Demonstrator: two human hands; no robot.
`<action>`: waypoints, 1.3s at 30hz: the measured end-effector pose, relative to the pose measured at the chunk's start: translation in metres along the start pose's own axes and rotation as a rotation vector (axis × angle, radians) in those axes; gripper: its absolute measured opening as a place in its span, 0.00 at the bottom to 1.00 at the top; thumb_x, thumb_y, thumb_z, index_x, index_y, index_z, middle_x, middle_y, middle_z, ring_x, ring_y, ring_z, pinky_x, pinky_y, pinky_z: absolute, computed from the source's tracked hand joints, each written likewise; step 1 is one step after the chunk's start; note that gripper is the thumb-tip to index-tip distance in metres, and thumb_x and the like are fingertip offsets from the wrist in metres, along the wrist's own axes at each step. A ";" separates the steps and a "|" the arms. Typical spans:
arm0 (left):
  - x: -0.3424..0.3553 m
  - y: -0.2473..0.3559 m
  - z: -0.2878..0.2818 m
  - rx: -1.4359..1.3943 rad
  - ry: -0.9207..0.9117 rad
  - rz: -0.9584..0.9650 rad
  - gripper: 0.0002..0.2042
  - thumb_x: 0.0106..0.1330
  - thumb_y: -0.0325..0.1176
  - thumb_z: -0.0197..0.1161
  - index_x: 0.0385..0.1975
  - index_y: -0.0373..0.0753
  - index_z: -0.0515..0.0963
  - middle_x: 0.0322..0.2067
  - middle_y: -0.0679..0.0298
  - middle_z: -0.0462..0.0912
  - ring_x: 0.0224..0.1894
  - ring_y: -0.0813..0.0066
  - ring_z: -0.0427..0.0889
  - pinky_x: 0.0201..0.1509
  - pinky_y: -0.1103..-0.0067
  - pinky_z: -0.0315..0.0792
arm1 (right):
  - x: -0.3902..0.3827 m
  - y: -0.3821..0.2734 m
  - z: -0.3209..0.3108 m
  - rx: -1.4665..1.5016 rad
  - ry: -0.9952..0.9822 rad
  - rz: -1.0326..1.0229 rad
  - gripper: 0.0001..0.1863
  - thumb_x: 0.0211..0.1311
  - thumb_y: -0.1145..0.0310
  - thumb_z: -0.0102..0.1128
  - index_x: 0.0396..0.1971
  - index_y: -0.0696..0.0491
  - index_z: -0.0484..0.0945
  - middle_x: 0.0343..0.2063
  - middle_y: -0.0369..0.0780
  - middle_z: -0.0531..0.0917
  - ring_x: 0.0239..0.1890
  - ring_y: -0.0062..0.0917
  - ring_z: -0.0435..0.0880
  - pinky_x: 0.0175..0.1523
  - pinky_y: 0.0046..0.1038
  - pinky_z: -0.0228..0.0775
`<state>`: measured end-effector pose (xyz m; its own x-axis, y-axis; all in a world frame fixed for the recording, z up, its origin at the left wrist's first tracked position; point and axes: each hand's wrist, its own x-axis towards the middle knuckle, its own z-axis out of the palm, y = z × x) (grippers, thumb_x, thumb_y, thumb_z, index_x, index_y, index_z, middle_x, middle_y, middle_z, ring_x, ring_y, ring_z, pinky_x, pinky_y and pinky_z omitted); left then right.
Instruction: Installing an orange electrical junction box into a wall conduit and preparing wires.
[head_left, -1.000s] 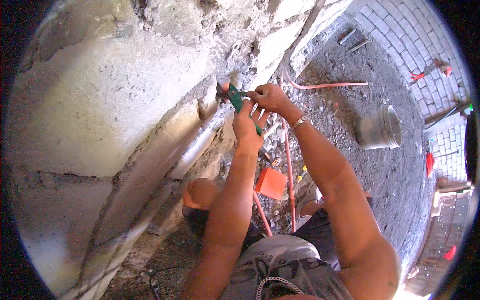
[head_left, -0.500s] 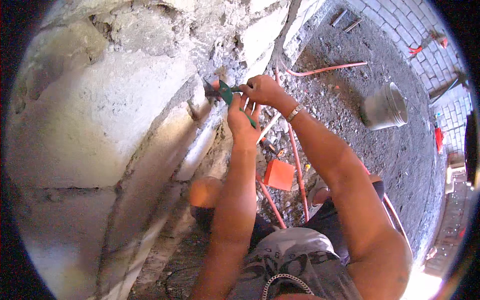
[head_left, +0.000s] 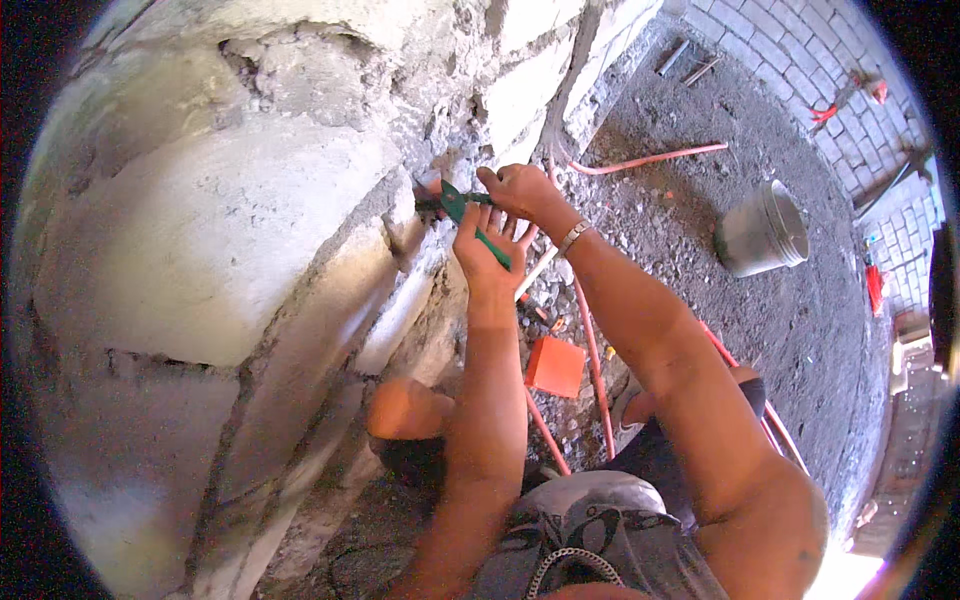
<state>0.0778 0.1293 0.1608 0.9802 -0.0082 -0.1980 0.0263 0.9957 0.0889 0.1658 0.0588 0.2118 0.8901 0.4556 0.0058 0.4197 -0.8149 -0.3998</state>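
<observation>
Both my hands are raised at the broken wall (head_left: 230,240). My left hand (head_left: 485,260) lies palm up under a pair of green-handled pliers (head_left: 456,205), one handle across its palm, fingers partly spread. Close by, my right hand (head_left: 525,190) has its fingers curled round the other handle, which points to the right. The pliers' head reaches into a rough hollow in the wall, beside a small orange-pink piece (head_left: 434,187). What the jaws touch is too small to make out.
An orange square box (head_left: 556,367) lies on rubble between my legs. Long orange tubes (head_left: 590,350) run along the ground, with another bent tube (head_left: 650,160) beyond. A dirty bucket (head_left: 760,230) stands to the right. Further back rises a block wall (head_left: 770,45).
The view has shifted slightly. The pliers stay at the same hollow, their handles held in both hands. My right hand's grip has turned a little.
</observation>
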 end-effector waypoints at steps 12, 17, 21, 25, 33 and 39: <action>0.001 -0.007 0.011 -0.020 0.060 0.055 0.19 0.59 0.45 0.55 0.49 0.46 0.71 0.49 0.64 0.73 0.54 0.63 0.71 0.58 0.55 0.63 | -0.006 -0.028 -0.015 0.029 -0.278 0.242 0.46 0.60 0.30 0.23 0.25 0.56 0.82 0.22 0.49 0.82 0.34 0.43 0.82 0.46 0.37 0.70; 0.001 -0.007 0.015 -0.123 0.178 0.016 0.17 0.64 0.42 0.54 0.51 0.47 0.71 0.49 0.68 0.72 0.51 0.68 0.72 0.51 0.62 0.66 | -0.009 -0.030 -0.006 -0.178 -0.189 0.154 0.47 0.59 0.29 0.21 0.24 0.56 0.82 0.21 0.49 0.82 0.35 0.43 0.82 0.46 0.38 0.71; 0.005 -0.009 0.015 -0.173 0.159 0.101 0.11 0.66 0.42 0.52 0.42 0.47 0.73 0.33 0.73 0.75 0.36 0.80 0.77 0.39 0.78 0.71 | -0.015 -0.020 0.001 -0.316 -0.099 -0.057 0.35 0.64 0.37 0.27 0.37 0.51 0.77 0.23 0.48 0.81 0.33 0.43 0.82 0.41 0.39 0.72; 0.007 -0.006 0.013 -0.213 -0.072 0.092 0.11 0.65 0.41 0.52 0.43 0.45 0.73 0.37 0.70 0.75 0.41 0.76 0.76 0.42 0.75 0.71 | -0.018 -0.012 0.005 -0.573 -0.058 -0.316 0.25 0.66 0.60 0.44 0.62 0.34 0.54 0.26 0.47 0.79 0.31 0.43 0.82 0.28 0.40 0.72; 0.005 -0.007 0.006 -0.021 0.187 0.031 0.15 0.55 0.42 0.57 0.39 0.44 0.72 0.41 0.67 0.71 0.49 0.68 0.69 0.63 0.46 0.42 | -0.009 -0.030 -0.009 0.119 -0.280 0.194 0.20 0.60 0.46 0.51 0.37 0.46 0.82 0.29 0.41 0.83 0.35 0.37 0.83 0.42 0.36 0.73; 0.017 -0.010 -0.007 -0.143 0.054 0.029 0.10 0.58 0.40 0.58 0.30 0.40 0.72 0.32 0.62 0.72 0.39 0.67 0.70 0.50 0.65 0.63 | -0.011 -0.031 -0.017 0.438 -0.147 0.331 0.55 0.54 0.23 0.25 0.38 0.67 0.78 0.29 0.52 0.82 0.31 0.37 0.81 0.42 0.38 0.72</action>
<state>0.0927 0.1203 0.1502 0.9679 0.0215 -0.2504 -0.0336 0.9985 -0.0439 0.1459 0.0727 0.2392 0.9145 0.2722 -0.2995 -0.0179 -0.7121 -0.7019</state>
